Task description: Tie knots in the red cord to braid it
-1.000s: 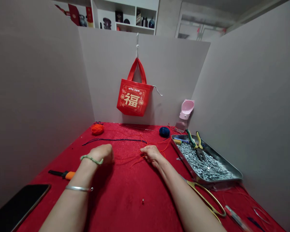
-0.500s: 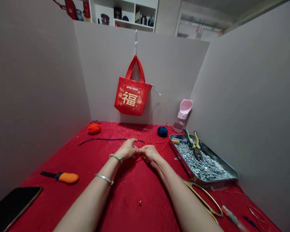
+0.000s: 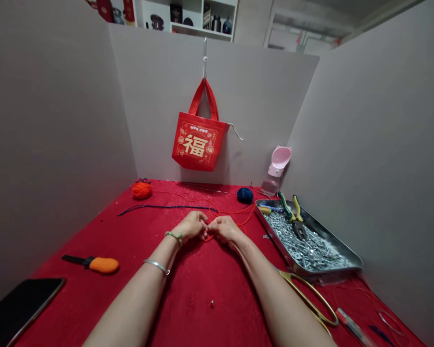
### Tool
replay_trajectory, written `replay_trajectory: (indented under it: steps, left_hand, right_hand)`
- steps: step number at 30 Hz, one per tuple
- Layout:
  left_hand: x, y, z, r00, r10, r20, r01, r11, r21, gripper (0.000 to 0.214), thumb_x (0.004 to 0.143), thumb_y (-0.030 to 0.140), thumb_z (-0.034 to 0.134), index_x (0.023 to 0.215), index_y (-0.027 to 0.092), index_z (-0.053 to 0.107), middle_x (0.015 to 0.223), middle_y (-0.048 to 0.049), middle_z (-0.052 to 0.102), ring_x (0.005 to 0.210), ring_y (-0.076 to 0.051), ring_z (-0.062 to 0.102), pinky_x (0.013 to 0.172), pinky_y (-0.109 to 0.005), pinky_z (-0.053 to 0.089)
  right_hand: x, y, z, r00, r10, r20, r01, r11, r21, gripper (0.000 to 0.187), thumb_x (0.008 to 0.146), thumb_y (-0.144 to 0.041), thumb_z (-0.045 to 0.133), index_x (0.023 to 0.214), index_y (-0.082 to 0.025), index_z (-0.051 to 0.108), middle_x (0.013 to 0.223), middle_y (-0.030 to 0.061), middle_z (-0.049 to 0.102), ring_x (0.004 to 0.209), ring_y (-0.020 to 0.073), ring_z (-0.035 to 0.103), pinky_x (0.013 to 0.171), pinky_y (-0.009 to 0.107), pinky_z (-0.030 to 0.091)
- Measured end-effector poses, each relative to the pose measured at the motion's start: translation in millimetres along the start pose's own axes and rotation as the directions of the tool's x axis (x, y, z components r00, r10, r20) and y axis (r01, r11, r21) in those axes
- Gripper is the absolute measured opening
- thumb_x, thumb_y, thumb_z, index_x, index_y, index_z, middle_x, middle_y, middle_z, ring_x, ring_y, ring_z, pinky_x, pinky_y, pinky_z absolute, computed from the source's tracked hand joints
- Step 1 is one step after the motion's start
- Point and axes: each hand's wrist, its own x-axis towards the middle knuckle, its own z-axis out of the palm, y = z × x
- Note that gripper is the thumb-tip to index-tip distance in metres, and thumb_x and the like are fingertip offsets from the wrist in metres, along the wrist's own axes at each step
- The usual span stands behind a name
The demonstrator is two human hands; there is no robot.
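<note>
Cord, thin and red, sat at the middle of the view, passing between the person's left hand and right hand just above the red cloth of the table. The fingers of both hands were curled inward, their tips close together. They seemed to be pinching the cord, though the hands partly hid the grip and we could not be fully sure. A green cord bracelet and a silver bangle circled the left wrist and forearm.

Nearest us on the cloth, between the forearms, lay a tiny metal bead. To the left we saw a dark smartphone and an orange-handled tool. To the right lay gold-handled scissors, just beside a steel tray heaped with small metal fasteners, with green-and-yellow pliers resting on top.

Farther on, loose red strands ran across the cloth near an orange yarn ball, a navy yarn ball and a dark blue cord. Beyond stood a pink cup-topped bottle, and a red tote bag printed with 福 hung from a hook on the pale partition, below a white shelf.
</note>
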Motion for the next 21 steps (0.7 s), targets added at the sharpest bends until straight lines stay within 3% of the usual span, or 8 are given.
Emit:
replay_trajectory:
  steps: [4, 9, 15, 21]
  left_hand:
    - [3.6, -4.7, -1.6, 1.0, 0.03, -0.002, -0.029, 0.993, 0.119, 0.009, 0.057, 0.006, 0.04, 0.057, 0.012, 0.047, 0.042, 0.0026, 0.044, 0.034, -0.005, 0.033, 0.035, -0.017, 0.022]
    - [5.1, -3.0, 0.9, 0.998, -0.056, -0.032, 0.055, 0.997, -0.048, 0.008, 0.056, 0.014, 0.041, 0.053, 0.012, 0.047, 0.039, 0.005, 0.032, 0.033, -0.003, 0.018, 0.036, -0.02, 0.007]
    - [1.0, -1.4, 8.3, 0.993, -0.096, -0.069, 0.084, 0.985, -0.149, 0.011, 0.06, 0.022, 0.047, 0.054, 0.014, 0.042, 0.041, 0.0074, 0.024, 0.035, -0.003, 0.016, 0.037, -0.019, 0.007]
    - [-0.3, -3.0, 15.5, 0.984, -0.133, -0.117, 0.117, 0.983, -0.139, 0.014, 0.059, 0.016, 0.05, 0.05, 0.015, 0.039, 0.036, 0.0078, 0.025, 0.032, -0.003, 0.016, 0.036, -0.02, 0.007]
  right_hand:
    - [-2.3, -0.3, -1.3, 1.0, 0.007, 0.005, -0.007, 0.998, -0.058, 0.011, 0.061, -0.019, 0.05, 0.057, -0.015, 0.04, 0.033, -0.0089, 0.028, 0.028, 0.0022, 0.017, 0.033, 0.018, 0.008]
    - [-6.3, -4.4, -4.0, 1.0, -0.003, 0.01, 0.004, 0.992, -0.129, 0.015, 0.064, -0.021, 0.05, 0.057, -0.015, 0.038, 0.035, -0.008, 0.029, 0.029, 0.0021, 0.018, 0.034, 0.018, 0.01]
    - [-5.5, -4.0, -6.9, 0.999, -0.042, -0.018, 0.037, 0.974, -0.224, 0.012, 0.064, -0.017, 0.05, 0.056, -0.014, 0.04, 0.035, -0.0073, 0.03, 0.03, 0.0024, 0.021, 0.036, 0.018, 0.013]
    - [1.8, 2.0, -10.2, 0.987, -0.143, -0.068, 0.105, 0.912, -0.396, 0.006, 0.06, -0.015, 0.054, 0.056, -0.011, 0.051, 0.046, -0.003, 0.043, 0.04, 0.0031, 0.031, 0.041, 0.017, 0.021]
